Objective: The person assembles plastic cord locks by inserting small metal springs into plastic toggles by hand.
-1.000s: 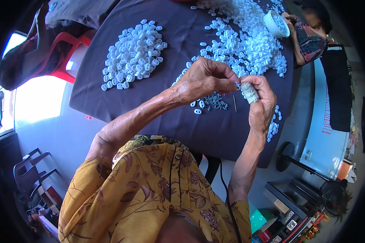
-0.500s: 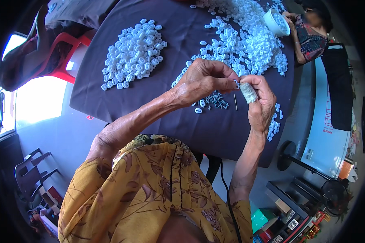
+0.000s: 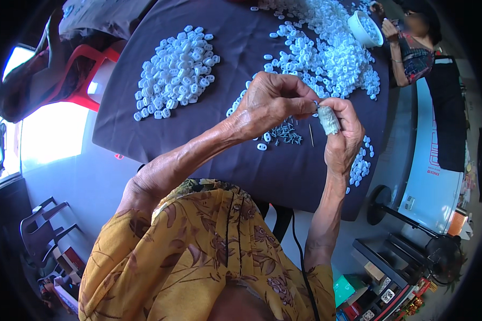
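Observation:
Above the near part of the table, my left hand (image 3: 284, 99) pinches a small white plastic piece, mostly hidden by the fingertips. My right hand (image 3: 345, 125) is closed around a pale, rough-wrapped cylinder (image 3: 329, 120), like a tool handle. Its upper end meets the left fingertips; what tip it has is hidden. Below the hands lies a little heap of small dark screws (image 3: 286, 132). A thin metal rod (image 3: 311, 135) rests beside them, and a two-holed white plastic piece (image 3: 262, 146) lies close by.
A dark cloth covers the table (image 3: 225, 155). White pieces form a pile (image 3: 177, 72) at left, a larger heap (image 3: 337, 59) at far right, and a small group (image 3: 360, 170) by the right edge. A white tub (image 3: 365, 29) stands near another person (image 3: 415, 53). A red chair (image 3: 85, 69) is at left.
My left fingertips have closed in against the wrapped cylinder's upper end, covering the white piece. The cylinder has tilted slightly. The other person's hands have lifted away from the tub.

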Demonstrator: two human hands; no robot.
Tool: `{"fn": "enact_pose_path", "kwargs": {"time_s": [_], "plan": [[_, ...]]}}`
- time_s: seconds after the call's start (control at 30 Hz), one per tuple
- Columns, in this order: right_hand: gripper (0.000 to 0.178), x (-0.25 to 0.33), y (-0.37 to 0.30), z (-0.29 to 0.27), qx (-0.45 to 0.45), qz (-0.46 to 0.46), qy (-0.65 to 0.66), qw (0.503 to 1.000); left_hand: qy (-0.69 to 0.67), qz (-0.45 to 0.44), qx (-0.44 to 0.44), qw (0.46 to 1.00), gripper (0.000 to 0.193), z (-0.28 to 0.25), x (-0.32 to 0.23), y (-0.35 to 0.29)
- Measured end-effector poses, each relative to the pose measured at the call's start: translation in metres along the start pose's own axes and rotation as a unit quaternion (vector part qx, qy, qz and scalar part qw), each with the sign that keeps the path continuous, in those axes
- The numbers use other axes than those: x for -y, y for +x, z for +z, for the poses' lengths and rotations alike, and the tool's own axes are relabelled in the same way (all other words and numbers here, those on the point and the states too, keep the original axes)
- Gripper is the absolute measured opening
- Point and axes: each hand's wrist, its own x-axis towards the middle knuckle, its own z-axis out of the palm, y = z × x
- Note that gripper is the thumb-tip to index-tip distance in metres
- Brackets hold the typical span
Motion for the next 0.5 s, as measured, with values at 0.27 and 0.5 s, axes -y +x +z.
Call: {"fn": "enact_pose_path", "kwargs": {"time_s": [0.27, 0.5], "plan": [[0.015, 0.0059, 0.0082, -0.0059, 0.046, 0.009, -0.027, 0.999, -0.005, 0.012, 0.003, 1.0, 0.011, -0.0042, 0.0027, 0.0037], [0.017, 0.0003, 0.0062, -0.0039, 0.035, 0.006, 0.036, 0.999, -0.015, -0.005, 0.019, 1.0, 0.009, -0.0074, 0.0003, 0.0005]]}}
